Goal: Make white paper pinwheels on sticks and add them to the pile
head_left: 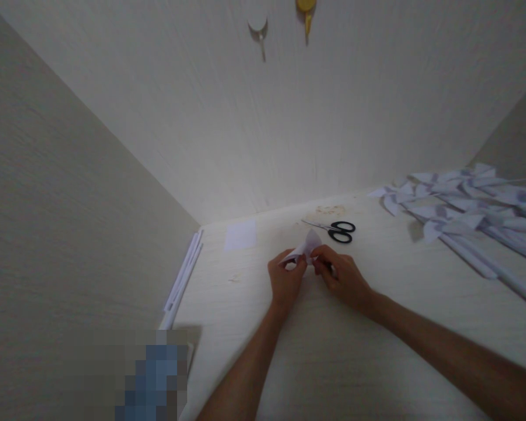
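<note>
In the head view, holding a curled paper (313,238) just above the middle of a pale table (245,318), pinched between thumb and fingers of the left hand (286,285). Gripping its near right edge with the right hand (345,282), thumb and index finger pressed together on it, close beside the left fingertips. Just beyond, lying with blades pointing left, black-handled scissors (339,231). Farther left, lying flat, a paper square (241,235); along the left wall, white sticks (184,272). At right, heaped together, paper pinwheels (451,219). Above, fixed to the back wall, a silver hook (258,23) and a gold hook (307,6).
</note>
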{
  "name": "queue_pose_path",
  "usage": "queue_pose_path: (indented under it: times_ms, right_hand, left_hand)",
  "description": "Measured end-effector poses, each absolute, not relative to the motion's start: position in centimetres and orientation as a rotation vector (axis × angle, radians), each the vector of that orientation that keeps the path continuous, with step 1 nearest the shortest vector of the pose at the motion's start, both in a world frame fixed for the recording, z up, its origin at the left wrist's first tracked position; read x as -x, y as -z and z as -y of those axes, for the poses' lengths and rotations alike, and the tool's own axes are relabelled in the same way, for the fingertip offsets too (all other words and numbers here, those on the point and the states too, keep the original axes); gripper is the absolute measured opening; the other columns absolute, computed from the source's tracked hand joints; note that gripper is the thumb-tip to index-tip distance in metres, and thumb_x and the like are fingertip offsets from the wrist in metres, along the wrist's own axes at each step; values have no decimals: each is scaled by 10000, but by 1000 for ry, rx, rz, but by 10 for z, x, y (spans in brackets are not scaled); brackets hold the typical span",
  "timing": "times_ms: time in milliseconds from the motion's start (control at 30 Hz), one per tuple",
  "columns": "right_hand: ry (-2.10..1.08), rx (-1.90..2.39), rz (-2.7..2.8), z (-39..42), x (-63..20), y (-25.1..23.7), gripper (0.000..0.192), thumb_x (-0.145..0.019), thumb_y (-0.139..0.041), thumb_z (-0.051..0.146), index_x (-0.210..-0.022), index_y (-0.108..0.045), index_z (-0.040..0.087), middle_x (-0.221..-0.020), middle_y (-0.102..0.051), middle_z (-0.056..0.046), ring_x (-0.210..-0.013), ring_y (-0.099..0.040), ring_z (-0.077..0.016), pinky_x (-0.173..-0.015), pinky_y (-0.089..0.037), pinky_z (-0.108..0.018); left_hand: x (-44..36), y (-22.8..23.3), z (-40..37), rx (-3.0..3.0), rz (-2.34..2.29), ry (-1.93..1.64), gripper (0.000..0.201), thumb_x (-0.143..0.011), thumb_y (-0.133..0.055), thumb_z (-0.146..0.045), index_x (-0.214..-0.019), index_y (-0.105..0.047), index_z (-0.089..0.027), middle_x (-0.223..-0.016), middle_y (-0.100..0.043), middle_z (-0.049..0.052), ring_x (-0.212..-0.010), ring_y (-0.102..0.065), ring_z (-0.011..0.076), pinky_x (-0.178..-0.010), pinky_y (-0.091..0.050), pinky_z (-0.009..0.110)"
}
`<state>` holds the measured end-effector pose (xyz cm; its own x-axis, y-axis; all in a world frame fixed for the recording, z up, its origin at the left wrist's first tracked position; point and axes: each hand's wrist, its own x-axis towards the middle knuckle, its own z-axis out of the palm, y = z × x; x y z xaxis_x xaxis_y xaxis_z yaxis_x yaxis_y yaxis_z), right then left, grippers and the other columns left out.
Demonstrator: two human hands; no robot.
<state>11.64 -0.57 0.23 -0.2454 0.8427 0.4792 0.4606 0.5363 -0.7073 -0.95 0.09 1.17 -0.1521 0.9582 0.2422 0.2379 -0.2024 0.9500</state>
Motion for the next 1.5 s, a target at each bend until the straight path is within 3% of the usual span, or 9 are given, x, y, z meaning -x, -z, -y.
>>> queue_pose_path:
  times_ms: [267, 567, 800, 1000, 1500]
  right_hand:
    - [-499, 1083, 1802, 5, -115, 2, 231, -754, -434, 164, -982, -396, 166, -548, -527, 34, -450, -479, -99, -470, -372, -197]
    - [-380, 1146, 1721, 7, -114, 3, 141, -734, -520, 243, -715, -385, 204, -501, -490, 57, -419, -446, -78, -425, -354, -174]
    - [-298, 1120, 1711, 6, -114, 3, 118, -728, -541, 254, -720, -438, 197, -514, -522, 47, -413, -461, -79, -420, -371, -175]
    - [-230, 1054, 1757, 5, -116, 0, 37, -737, -522, 177, -705, -540, 179, -616, -591, -3, -518, -526, -104, -522, -426, -205]
    - [-245, 1022, 1723, 3, -117, 1, 83, -743, -513, 137, -719, -587, 166, -656, -566, -28, -595, -531, -120, -555, -442, -226]
  left_hand:
    - [7, -13, 1, -1489, -1419, -1391, 95, -621, -549, -185, -615, -626, -128, -570, -599, 15, -541, -527, 120, -540, -421, 216]
    - [7, -14, 1, -1528, -1404, -1369, 115, -624, -537, -160, -655, -640, -117, -592, -599, 13, -557, -515, 113, -536, -410, 211]
    - [7, -9, -1, -1420, -1418, -1393, 96, -617, -555, -194, -593, -611, -119, -565, -586, 9, -549, -524, 114, -545, -428, 225]
    - [8, -9, -2, -1369, -1466, -1406, 107, -610, -565, -208, -561, -593, -118, -534, -570, 2, -526, -517, 109, -509, -418, 215]
    - [7, -8, -2, -1453, -1423, -1405, 109, -630, -559, -210, -592, -607, -120, -563, -585, 12, -548, -526, 115, -543, -437, 223]
